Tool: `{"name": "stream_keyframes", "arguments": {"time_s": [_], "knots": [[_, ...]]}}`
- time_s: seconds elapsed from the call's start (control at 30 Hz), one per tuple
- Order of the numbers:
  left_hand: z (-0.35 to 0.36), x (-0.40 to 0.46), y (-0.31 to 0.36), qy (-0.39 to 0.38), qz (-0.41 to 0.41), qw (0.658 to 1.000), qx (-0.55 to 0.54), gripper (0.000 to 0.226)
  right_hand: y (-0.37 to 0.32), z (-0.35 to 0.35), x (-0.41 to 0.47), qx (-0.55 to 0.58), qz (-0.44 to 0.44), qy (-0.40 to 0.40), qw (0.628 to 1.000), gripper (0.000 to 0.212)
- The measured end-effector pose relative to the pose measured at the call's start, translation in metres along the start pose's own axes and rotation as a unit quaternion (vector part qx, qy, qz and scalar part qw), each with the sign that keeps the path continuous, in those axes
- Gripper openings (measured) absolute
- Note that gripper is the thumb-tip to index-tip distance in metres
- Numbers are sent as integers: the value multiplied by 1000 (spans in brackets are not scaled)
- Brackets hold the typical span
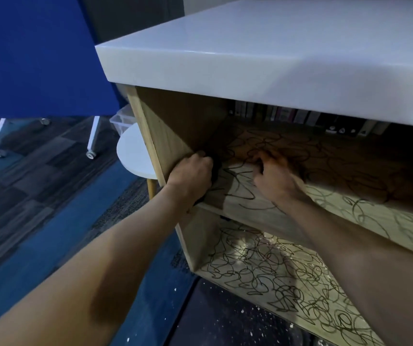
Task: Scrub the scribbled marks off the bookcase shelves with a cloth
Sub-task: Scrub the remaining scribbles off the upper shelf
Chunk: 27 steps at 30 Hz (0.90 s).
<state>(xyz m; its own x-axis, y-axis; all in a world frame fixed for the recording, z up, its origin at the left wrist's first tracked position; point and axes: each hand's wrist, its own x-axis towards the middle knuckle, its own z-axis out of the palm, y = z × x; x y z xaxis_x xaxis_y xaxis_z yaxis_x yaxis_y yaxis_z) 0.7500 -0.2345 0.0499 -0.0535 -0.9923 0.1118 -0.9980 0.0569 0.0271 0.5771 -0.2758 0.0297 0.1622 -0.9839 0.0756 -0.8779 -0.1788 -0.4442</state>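
Note:
A wooden bookcase (150, 136) stands under a thick white top (250, 46). Black scribbles cover its upper shelf (245, 193) and lower shelf (275, 278). My left hand (191, 176) is in the upper shelf's front left corner, against the side panel. It grips a dark cloth (215, 172) pressed to the shelf, and most of the cloth is hidden under the hand. My right hand (272, 171) sits a little to the right on the same shelf. Its fingers are curled, the fingertips touch the scribbled wood, and it holds nothing that I can see.
A row of books (287, 116) stands at the back of the upper shelf. A round white side table (133, 151) and a clear plastic bin (123, 121) are left of the bookcase. A blue wheeled panel (38, 58) stands beyond them. White flecks (225, 320) dot the dark floor.

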Motion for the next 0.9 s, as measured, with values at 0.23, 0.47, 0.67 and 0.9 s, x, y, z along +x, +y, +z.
{"name": "stream_keyframes", "arguments": {"time_s": [0.23, 0.47, 0.67, 0.9], "knots": [[13, -32, 0, 37, 93, 993, -57, 32, 1, 6, 2, -47, 6, 48, 998, 29], [6, -7, -2, 33, 5, 998, -46, 24, 7, 9, 2, -45, 4, 44, 998, 31], [7, -25, 4, 30, 76, 995, -65, 27, 7, 10, 4, -65, -11, 46, 997, 33], [10, -32, 8, 39, 65, 994, -84, 30, 8, 8, 4, -85, -17, 50, 995, 35]]}}
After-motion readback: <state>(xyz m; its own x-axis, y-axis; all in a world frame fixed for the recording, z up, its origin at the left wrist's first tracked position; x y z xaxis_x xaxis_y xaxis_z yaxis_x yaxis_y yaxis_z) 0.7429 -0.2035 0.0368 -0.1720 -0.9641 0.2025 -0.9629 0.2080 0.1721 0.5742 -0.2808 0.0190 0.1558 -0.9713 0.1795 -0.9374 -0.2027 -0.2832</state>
